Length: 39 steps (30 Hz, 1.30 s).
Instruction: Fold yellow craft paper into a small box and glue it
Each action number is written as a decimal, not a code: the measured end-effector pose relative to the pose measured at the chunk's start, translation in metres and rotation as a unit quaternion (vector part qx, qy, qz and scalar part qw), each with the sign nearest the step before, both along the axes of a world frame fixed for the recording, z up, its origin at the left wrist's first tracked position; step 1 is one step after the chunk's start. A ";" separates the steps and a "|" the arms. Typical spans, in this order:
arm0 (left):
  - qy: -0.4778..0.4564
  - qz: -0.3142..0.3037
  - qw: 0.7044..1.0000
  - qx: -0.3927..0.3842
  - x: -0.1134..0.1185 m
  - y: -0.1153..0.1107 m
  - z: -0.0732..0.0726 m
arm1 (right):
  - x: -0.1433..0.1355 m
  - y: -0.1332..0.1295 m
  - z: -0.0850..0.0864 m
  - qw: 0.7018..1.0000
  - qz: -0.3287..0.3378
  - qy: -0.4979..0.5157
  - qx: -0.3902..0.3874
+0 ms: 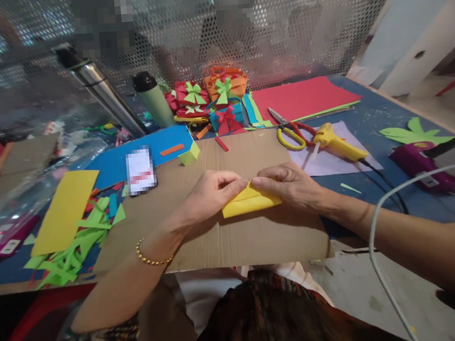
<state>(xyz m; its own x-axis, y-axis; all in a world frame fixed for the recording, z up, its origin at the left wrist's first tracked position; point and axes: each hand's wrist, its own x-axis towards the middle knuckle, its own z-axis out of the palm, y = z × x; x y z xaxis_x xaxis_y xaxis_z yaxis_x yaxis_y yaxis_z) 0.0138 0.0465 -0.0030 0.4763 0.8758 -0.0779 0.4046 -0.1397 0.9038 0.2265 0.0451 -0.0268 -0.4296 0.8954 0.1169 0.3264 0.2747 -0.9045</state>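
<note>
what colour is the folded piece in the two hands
The folded piece held in the left hand and right hand is bright yellow, shown best in the head view.

A grey perforated metal screen (pixel 303 33) stands behind the blue, wood-edged surface (pixel 384 108), with bluish-white light glinting through its holes at upper left. At right rises a pale, flat panel (pixel 406 35) with a dark hole; below the surface's front edge lies a stained, light grey floor (pixel 358 281).

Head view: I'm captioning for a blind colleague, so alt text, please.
A person's left grip and right grip hold a folded yellow sheet over brown cardboard on a blue table. Scissors and a yellow glue gun lie beyond.
</note>
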 end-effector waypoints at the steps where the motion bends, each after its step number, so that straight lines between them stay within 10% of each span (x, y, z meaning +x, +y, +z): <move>1: -0.002 0.001 1.000 -0.009 0.001 -0.002 0.000 | -0.001 -0.001 0.002 1.000 0.006 -0.003 0.006; 13: 0.013 0.012 0.999 0.040 0.002 -0.001 0.001 | 0.003 0.007 -0.005 0.990 0.004 0.074 -0.119; 39: 0.023 0.023 0.995 0.094 0.003 -0.004 -0.002 | -0.001 0.006 -0.010 0.995 -0.015 0.044 -0.085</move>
